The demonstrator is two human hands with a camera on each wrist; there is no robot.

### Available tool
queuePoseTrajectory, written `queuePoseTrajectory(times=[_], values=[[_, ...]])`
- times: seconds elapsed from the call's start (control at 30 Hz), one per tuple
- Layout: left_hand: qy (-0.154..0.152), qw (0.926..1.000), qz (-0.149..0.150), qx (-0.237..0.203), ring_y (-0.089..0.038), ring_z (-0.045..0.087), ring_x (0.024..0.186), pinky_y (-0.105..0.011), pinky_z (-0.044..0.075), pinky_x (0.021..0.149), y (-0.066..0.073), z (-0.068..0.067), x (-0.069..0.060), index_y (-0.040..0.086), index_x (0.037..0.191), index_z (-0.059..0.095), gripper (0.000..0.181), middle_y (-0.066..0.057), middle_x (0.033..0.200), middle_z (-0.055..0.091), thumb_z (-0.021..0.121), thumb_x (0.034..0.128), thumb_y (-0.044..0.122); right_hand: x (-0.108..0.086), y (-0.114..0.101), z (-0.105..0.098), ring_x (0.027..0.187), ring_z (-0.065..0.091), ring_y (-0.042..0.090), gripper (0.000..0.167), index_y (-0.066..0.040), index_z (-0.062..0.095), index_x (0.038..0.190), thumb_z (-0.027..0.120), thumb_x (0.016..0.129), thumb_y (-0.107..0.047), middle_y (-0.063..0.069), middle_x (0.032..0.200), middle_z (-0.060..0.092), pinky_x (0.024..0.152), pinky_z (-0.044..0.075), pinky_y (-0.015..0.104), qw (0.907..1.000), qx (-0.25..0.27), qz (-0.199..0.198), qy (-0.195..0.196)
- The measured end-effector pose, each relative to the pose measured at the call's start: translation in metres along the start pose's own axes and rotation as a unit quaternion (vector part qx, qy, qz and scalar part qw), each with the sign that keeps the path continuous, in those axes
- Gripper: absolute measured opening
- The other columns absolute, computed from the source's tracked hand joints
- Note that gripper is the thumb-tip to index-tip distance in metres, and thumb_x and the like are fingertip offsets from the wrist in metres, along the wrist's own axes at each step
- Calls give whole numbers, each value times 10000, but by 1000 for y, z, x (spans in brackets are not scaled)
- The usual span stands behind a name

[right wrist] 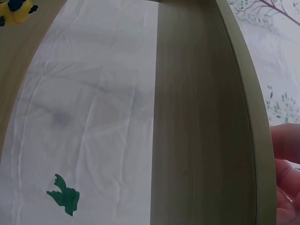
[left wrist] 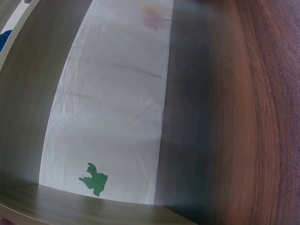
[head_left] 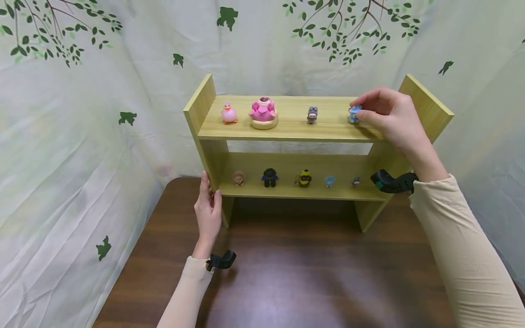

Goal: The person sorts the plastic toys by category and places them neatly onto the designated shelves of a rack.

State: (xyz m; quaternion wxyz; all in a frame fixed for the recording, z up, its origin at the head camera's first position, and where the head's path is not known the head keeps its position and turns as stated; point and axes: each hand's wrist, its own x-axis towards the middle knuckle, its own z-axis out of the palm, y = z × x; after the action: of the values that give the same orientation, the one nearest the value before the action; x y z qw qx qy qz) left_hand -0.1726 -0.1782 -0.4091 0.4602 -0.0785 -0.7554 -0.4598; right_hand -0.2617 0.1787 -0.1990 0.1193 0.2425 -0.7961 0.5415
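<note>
My right hand (head_left: 395,114) pinches a small light-blue figurine (head_left: 353,114) between thumb and fingers, at the right part of the top shelf. At the edge of the right wrist view, part of that hand's fingers (right wrist: 287,145) show beyond the board; the figurine is hidden there. My left hand (head_left: 209,214) touches the left side panel of the wooden display shelf (head_left: 287,133), its fingers mostly straight. That hand is out of sight in the left wrist view. Left of the blue figurine on the top tier stand a grey figurine (head_left: 312,115), a pink figurine on a cream base (head_left: 264,113) and a pink duck-like figurine (head_left: 229,114).
On the lower tier stand several small figurines, among them a dark one (head_left: 270,177), a yellow one (head_left: 304,178) and a blue one (head_left: 330,181). The shelf rests on a brown wooden table (head_left: 287,273). A leaf-printed cloth (head_left: 262,54) hangs behind.
</note>
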Motion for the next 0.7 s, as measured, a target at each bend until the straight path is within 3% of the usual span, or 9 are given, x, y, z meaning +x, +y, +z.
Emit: queuePoseTrajectory(times=[0.17, 0.6, 0.7], values=[[-78, 9999, -66, 6, -429, 609, 926, -133, 425, 755, -1, -1, 2, 173, 1521, 289, 714, -296, 1226, 549, 501, 912, -135, 1, 1, -1, 885, 605, 128, 196, -14, 661, 1072, 674, 883, -66, 27, 1018, 648, 763, 444, 154, 9999, -99, -1, -69], [-96, 9999, 12, 53, -396, 612, 856, -174, 427, 691, -2, 1, 1, 162, 1520, 290, 724, -317, 1120, 591, 510, 902, -144, -4, 4, -3, 894, 616, 107, 215, -21, 649, 1089, 676, 888, -92, 9, 1017, 658, 762, 452, 151, 9999, -147, -10, -88], [-9, 9999, 44, 115, -384, 606, 831, -170, 418, 675, -11, 2, 0, 160, 1519, 291, 733, -310, 1113, 593, 511, 894, -156, -2, 3, -3, 892, 609, 113, 222, -27, 651, 1094, 677, 888, -103, 3, 1019, 657, 762, 443, 153, 9998, -183, -32, -87]])
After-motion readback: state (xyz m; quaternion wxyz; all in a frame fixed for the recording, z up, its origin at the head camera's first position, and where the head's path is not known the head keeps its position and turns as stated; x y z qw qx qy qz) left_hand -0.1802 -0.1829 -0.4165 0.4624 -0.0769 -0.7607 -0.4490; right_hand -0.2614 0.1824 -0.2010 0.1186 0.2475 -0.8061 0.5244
